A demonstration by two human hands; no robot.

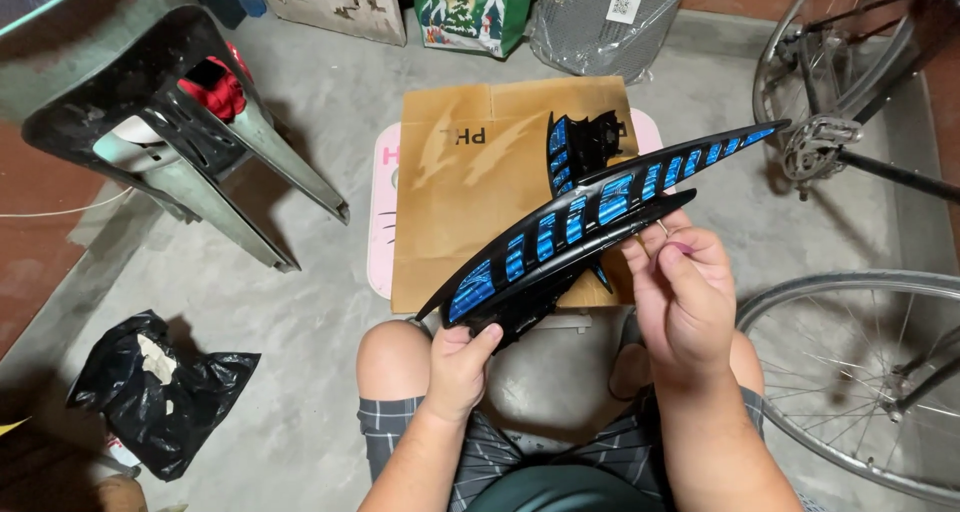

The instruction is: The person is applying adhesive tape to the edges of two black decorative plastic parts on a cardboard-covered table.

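I hold a long, curved black plastic panel (590,222) with shiny blue slats, pointed at both ends, slanting from lower left to upper right over my knees. My left hand (458,364) grips its lower left end from below. My right hand (682,290) pinches its lower edge near the middle, fingers curled on the rim. A second, smaller black and blue piece (572,150) lies behind it on a brown cardboard sheet (470,192).
The cardboard rests on a pink low table (381,212) on a concrete floor. A tipped plastic chair (170,122) is at upper left, a black plastic bag (150,392) at lower left, bicycle wheels (860,372) at right, bags (470,12) along the far wall.
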